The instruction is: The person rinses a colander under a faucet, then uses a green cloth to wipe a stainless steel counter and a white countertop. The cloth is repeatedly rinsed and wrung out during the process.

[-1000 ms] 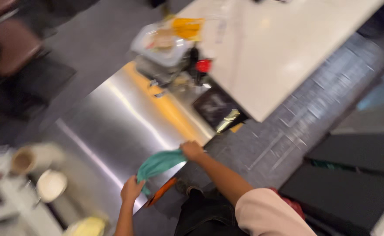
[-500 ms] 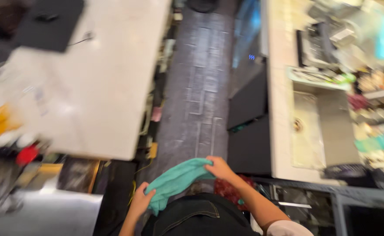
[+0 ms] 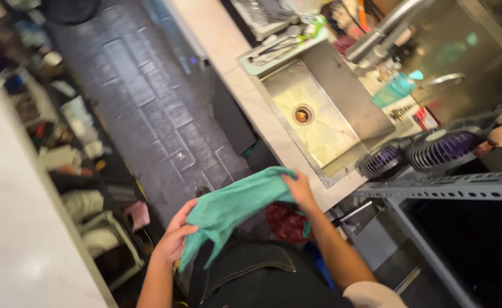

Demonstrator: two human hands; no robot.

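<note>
Both hands grip one teal cloth point(image 3: 234, 202), held in the air in front of the person's waist, above the dark tiled floor point(image 3: 142, 114). The left hand point(image 3: 176, 236) closes its fingers over the near, lower end of the cloth. The right hand point(image 3: 299, 191) pinches the far, upper corner, just beside the edge of the pale stone surface point(image 3: 245, 97). The cloth is soft and thin, sagging in loose folds between the two grips, with a tail hanging below the left hand.

To handle it well, it seems best to keep both corners firmly pinched and the fabric pulled fairly taut, so the loose tail stays clear of the floor.

Behind the cloth, against a dark apron point(image 3: 256, 274), sits something dark red and crumpled point(image 3: 288, 222); what it is cannot be told. To the right, a rectangular steel sink point(image 3: 325, 108) with a round drain is set into the surface. Further right are a curved metal tap point(image 3: 376, 40), a teal bottle point(image 3: 396, 88) and a grey perforated metal frame point(image 3: 450, 185).
</note>
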